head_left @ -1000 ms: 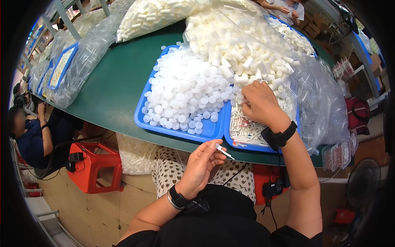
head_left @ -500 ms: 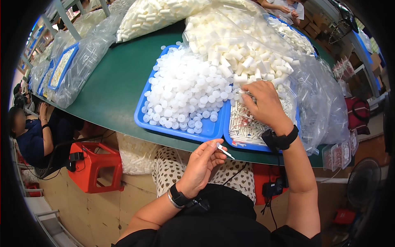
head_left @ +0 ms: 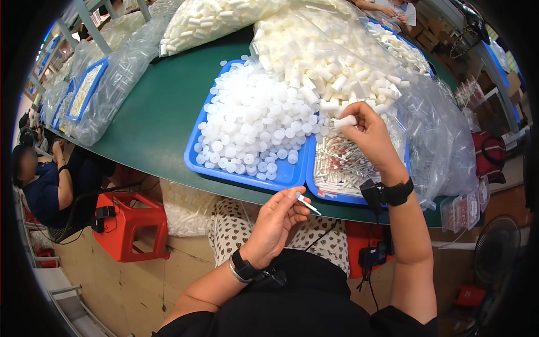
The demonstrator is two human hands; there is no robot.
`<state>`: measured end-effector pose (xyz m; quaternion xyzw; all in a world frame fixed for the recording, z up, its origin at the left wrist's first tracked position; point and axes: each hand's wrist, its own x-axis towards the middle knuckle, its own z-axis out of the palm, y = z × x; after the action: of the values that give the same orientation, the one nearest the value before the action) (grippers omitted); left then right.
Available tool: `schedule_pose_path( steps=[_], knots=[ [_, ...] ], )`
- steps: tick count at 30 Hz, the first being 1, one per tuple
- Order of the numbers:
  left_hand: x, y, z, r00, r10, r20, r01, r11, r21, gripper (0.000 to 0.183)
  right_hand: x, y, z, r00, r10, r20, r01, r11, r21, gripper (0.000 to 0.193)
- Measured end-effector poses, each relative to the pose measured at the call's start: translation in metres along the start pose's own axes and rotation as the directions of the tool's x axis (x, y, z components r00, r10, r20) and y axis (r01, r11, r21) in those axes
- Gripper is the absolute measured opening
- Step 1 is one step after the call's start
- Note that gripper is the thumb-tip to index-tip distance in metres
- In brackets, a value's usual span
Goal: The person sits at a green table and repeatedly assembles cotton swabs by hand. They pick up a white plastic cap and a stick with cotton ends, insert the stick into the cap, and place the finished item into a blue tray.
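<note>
My left hand [head_left: 274,224] is just off the table's front edge, thumb and fingertips closed on a thin white stick [head_left: 312,208] with a small pale piece near its upper end. My right hand [head_left: 370,137] pinches a white cylinder [head_left: 345,122] over the right-hand tray. Beneath it, that blue tray [head_left: 310,182] holds many thin white sticks [head_left: 339,171], some with red bits. To its left, another blue tray [head_left: 193,160] carries a heap of translucent round discs [head_left: 255,115]. Behind both trays, white cylinders [head_left: 339,83] spill from a clear plastic bag [head_left: 314,31].
The trays rest on a green table [head_left: 146,126]. Another bag of cylinders [head_left: 210,25] lies at the back, and crumpled plastic [head_left: 441,140] at the right. A red stool [head_left: 126,227] stands at left. Other people sit at the left [head_left: 45,182] and far right [head_left: 396,12].
My right hand has come up from the edge of the cylinder heap with a white cylinder now between its fingers. My left hand has barely moved and keeps its stick.
</note>
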<state>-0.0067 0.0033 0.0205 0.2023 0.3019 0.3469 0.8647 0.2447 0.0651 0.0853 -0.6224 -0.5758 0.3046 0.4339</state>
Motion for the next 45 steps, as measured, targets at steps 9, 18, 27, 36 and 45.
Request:
schedule_pose_path(
  steps=[9,18,27,36,45],
  knots=[
    [-0.002,0.008,0.013,0.956,0.249,0.155,-0.259,0.965,0.050,0.037,-0.079,-0.033,0.016,0.993,-0.101,0.056,0.100,0.995,0.008,0.023],
    [-0.006,0.001,0.008,0.896,0.309,0.318,-0.435,0.752,0.495,0.027,-0.137,-0.015,0.042,0.901,0.312,0.301,-0.422,0.789,0.446,0.025],
    [-0.005,0.007,0.005,0.945,0.139,0.296,-0.305,0.701,0.645,0.024,-0.148,-0.013,0.042,0.901,0.310,0.304,-0.397,0.873,0.284,0.026],
    [-0.002,-0.007,-0.005,0.966,-0.175,0.189,0.156,0.982,0.107,0.029,-0.152,-0.011,0.046,0.976,0.053,0.210,-0.038,0.996,-0.075,0.015],
    [-0.009,-0.007,0.002,0.928,0.232,0.292,-0.370,0.674,0.639,0.027,-0.151,-0.011,0.044,0.864,0.341,0.371,-0.500,0.676,0.542,0.018]
  ],
)
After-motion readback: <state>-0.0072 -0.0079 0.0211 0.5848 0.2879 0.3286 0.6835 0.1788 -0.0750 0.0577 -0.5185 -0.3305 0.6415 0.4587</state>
